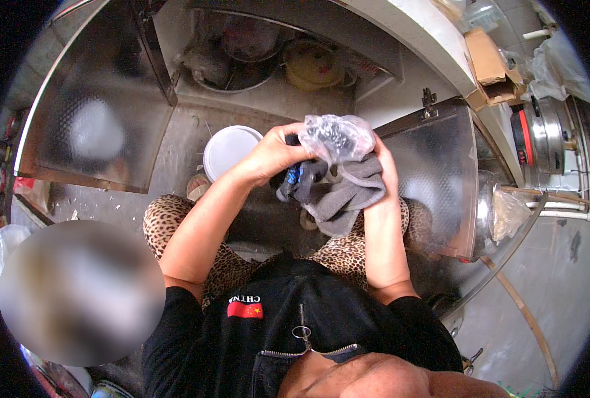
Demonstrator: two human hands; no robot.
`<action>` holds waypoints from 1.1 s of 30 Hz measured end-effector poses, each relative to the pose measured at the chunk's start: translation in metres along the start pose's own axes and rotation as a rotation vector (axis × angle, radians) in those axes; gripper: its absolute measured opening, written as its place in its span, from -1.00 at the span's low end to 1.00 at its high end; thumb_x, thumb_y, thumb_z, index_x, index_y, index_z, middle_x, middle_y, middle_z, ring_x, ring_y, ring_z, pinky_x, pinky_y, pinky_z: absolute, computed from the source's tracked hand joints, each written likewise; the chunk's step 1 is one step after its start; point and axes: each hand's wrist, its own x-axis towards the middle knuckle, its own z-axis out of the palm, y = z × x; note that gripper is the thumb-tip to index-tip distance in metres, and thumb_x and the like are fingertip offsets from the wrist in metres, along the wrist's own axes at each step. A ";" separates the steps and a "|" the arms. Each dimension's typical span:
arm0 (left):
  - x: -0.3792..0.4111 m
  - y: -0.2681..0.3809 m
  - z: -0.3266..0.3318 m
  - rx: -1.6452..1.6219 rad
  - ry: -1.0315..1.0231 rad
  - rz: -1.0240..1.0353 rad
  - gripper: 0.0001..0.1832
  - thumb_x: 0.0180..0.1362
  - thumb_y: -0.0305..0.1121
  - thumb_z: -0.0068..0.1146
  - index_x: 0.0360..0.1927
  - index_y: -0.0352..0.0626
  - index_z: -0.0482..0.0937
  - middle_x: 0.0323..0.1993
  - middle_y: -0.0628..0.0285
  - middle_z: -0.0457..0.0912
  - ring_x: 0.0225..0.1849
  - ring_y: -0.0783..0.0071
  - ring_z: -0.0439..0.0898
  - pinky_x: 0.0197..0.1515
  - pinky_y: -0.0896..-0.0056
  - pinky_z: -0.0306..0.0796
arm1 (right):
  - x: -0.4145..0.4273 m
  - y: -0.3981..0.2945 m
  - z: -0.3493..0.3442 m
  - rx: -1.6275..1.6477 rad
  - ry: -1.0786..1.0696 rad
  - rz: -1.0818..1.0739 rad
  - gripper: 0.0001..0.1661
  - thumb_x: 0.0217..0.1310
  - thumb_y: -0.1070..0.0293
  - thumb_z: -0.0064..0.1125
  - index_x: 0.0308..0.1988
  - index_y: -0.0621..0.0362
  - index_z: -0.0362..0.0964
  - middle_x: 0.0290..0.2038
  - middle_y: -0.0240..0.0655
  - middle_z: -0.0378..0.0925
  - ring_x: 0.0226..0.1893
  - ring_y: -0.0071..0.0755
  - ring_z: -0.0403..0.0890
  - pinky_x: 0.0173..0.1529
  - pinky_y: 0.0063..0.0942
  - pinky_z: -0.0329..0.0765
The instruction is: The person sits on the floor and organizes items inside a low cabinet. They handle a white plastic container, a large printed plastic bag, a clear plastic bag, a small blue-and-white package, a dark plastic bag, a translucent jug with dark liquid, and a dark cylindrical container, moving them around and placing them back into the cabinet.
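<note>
A crumpled clear plastic bag (339, 137) with something dark showing through it is held between both my hands, above my lap. My left hand (278, 153) pinches the bag's left side, and a black-and-blue item (295, 178), perhaps fabric, hangs just below the fingers. Against the bag's right side rests my right hand (385, 166), which also supports a folded grey cloth (347, 191). The cloth droops under the bag, over the gap between my knees. The fingertips of my right hand are hidden behind the bag and cloth.
Ahead is an open low cabinet holding a metal basin (235, 85) and a yellowish container (312, 67). Its left door (91, 114) and right door (424, 174) stand open on either side. A white round-topped bucket (231, 149) is on the floor beyond my left forearm.
</note>
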 end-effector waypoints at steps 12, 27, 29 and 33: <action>-0.011 0.019 -0.004 -0.311 0.158 -0.185 -0.63 0.07 -0.19 0.30 -0.11 -0.15 0.57 -0.23 0.27 0.63 -0.28 0.50 0.59 -0.32 0.39 0.54 | -0.030 -0.023 0.002 -1.209 0.229 -1.026 -0.56 0.13 0.33 0.31 -0.02 0.21 0.37 -0.26 -0.32 0.54 -0.24 -0.49 0.51 -0.11 -0.47 0.46; -0.014 0.032 -0.014 -0.110 0.062 -0.225 -0.61 -0.01 -0.30 0.39 -0.11 -0.17 0.56 -0.35 0.35 0.61 -0.35 0.60 0.54 -0.25 0.52 0.44 | -0.019 -0.035 0.001 -0.395 -0.034 -0.418 -0.77 0.32 0.26 -0.03 -0.19 0.20 0.39 -0.65 -0.58 0.18 -0.63 -0.73 0.17 -0.47 -0.67 0.15; -0.012 0.024 -0.016 -0.107 0.064 -0.191 -0.65 0.00 -0.32 0.38 -0.13 -0.14 0.57 -0.37 0.37 0.60 -0.40 0.63 0.53 -0.30 0.56 0.43 | -0.022 -0.041 -0.001 -0.431 -0.040 -0.407 -0.77 0.32 0.25 -0.03 -0.18 0.16 0.40 -0.68 -0.59 0.15 -0.64 -0.75 0.14 -0.49 -0.68 0.12; -0.012 0.027 -0.018 -0.060 0.050 -0.209 -0.70 0.01 -0.29 0.38 -0.20 -0.12 0.57 -0.41 0.40 0.57 -0.44 0.64 0.50 -0.35 0.58 0.39 | -0.022 -0.065 -0.013 -0.109 -0.001 -0.418 -0.77 0.34 0.21 -0.03 -0.18 0.11 0.42 -0.75 -0.62 0.07 -0.70 -0.72 0.15 -0.56 -0.65 0.15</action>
